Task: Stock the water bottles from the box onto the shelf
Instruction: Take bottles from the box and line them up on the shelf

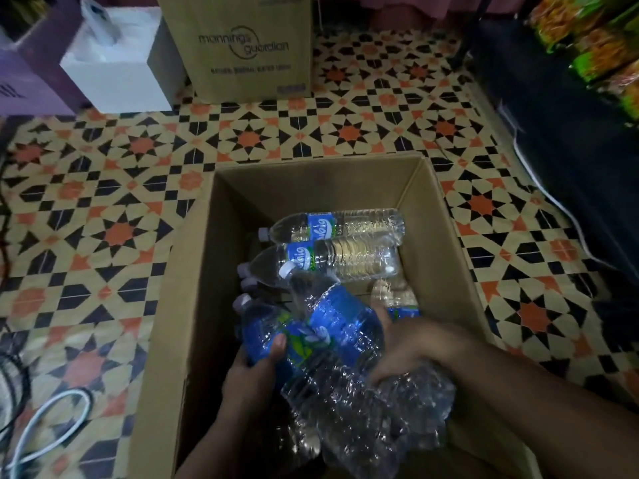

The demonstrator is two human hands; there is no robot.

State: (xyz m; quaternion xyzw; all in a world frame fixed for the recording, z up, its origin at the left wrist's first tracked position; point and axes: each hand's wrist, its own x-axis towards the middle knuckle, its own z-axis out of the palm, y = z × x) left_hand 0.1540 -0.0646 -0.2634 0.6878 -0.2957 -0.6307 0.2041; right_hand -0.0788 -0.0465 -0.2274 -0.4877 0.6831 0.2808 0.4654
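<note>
Clear bottles [340,252] with blue labels, brown box [193,271], orange-black star-patterned floor [103,202].

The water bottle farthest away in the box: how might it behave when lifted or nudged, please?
The far bottle looks full, so probably heavy for its size. Lying on its side against another bottle, it would likely roll if nudged. Its thin ribbed wall may dent under squeezing.

Small shop or its stockroom. Bright snack packets [594,53] line a dark shelf [570,140] far right; a printed carton [242,46] stands far on the patterned tile floor [103,202], and an open box [188,278] of water bottles [349,259] sits near.
</note>
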